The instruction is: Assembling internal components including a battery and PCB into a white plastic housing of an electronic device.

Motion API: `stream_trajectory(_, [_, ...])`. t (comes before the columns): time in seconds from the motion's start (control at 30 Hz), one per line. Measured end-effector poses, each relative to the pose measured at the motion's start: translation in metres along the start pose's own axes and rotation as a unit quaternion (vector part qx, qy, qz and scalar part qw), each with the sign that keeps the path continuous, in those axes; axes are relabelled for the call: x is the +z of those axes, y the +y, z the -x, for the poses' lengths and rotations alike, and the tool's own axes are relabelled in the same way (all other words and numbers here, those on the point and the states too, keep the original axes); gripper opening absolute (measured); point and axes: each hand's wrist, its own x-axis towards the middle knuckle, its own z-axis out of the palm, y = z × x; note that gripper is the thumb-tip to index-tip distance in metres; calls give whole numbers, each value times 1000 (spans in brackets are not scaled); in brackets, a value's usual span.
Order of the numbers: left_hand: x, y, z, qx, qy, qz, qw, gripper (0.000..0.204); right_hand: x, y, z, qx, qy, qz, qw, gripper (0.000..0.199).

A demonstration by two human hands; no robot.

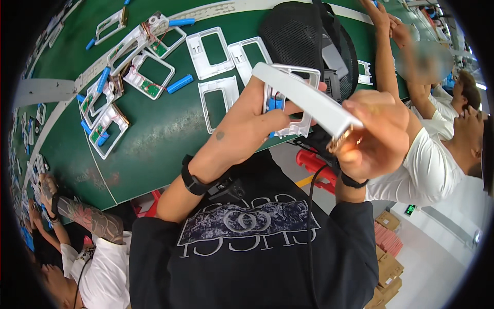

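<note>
Here we are above the green table [154, 129], and both hands are busy! The left hand [244, 123] has its fingers clamped on a white frame [303, 126], thumb laid across the near side, some fingers hidden behind it. A blue cylinder [275, 104] sits inside that frame, right beside the thumb.

Over to the right hand [381, 136]: fingers and thumb are together, pinched firmly on one end of a long white shell [311, 100]. A gold-coloured strip [339, 140] gleams at that end, right by the fingertips (blurred, mind you, so fine detail is lost). The shell slants from the right fingers across the front of the frame, its far end above the left knuckles; whether shell and frame touch, I cannot tell.

Just left of the left hand's fingers lies a bare white frame [204, 109], and past it a loose blue cylinder [180, 84]. Beyond the fingers of both hands sits a black mesh bag [288, 33]!
</note>
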Motion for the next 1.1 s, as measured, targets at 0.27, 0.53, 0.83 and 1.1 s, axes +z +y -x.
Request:
stream_trajectory(0.27, [2, 24, -1, -12, -1, 75, 997, 58, 7, -17, 15, -22, -73, 121, 990, 40])
stream_trajectory(0.53, [-2, 22, -3, 33, -7, 91, 995, 49, 6, -12, 14, 0, -119, 133, 984, 43])
stream_trajectory(0.83, [-3, 23, -5, 7, 42, 143, 989, 43, 16, -9, 15, -9, -108, 130, 986, 43])
stream_trajectory(1.1, [-12, 24, -5, -4, 58, 118, 991, 44, 20, -12, 19, 7, -126, 122, 985, 43])
